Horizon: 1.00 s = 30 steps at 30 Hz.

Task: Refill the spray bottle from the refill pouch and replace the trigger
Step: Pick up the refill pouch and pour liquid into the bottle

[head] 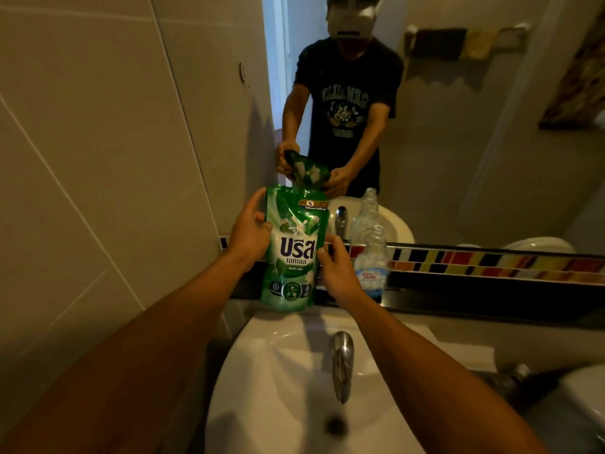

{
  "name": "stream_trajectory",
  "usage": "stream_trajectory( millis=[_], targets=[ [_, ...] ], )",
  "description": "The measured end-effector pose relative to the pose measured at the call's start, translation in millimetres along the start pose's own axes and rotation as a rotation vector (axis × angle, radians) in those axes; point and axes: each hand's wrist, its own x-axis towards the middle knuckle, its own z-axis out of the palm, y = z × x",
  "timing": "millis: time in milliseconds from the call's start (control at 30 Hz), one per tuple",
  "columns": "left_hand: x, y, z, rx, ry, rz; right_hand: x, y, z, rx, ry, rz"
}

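Hands: your left hand (250, 229) grips the upper left edge of the refill pouch (294, 249), fingers curled round it; your right hand (335, 267) closes on its right edge lower down.
Pouch place: held upright above the far rim of the sink (262, 355), just in front of the mirror (458, 126).
Pouch axis: long axis vertical, top pointing up and slightly away from you, printed face toward you.
Pouch top: you cannot tell whether it is open.
Bottle: the clear spray bottle (375, 263) stands just right of the pouch on the ledge, neck up, no trigger on it.
Step in hand: readying the pouch to pour, by my reading.
Doing it well: keep the pouch upright until its opening is over the bottle neck, then tip slowly and squeeze lightly.
Tap (342, 362): near you, well clear of the pouch.
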Motion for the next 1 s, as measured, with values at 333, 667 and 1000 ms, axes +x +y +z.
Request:
stream_trajectory(
  millis=[333, 667, 1000],
  targets=[
    [-27.5, 60.4, 48.0, 0.147, -0.152, -0.011, -35.6, -15.8, -64.7, 0.057, 0.067, 0.043],
    [-33.3, 84.8, 78.8, 0.22, -0.226, -0.073, -42.1, -7.4, -90.4, 0.069, 0.093, 0.075],
    [-28.8, 92.5, 77.9, 0.254, -0.228, -0.159, -39.8, -10.9, -89.7, 0.162, 0.053, 0.156]
  ],
)
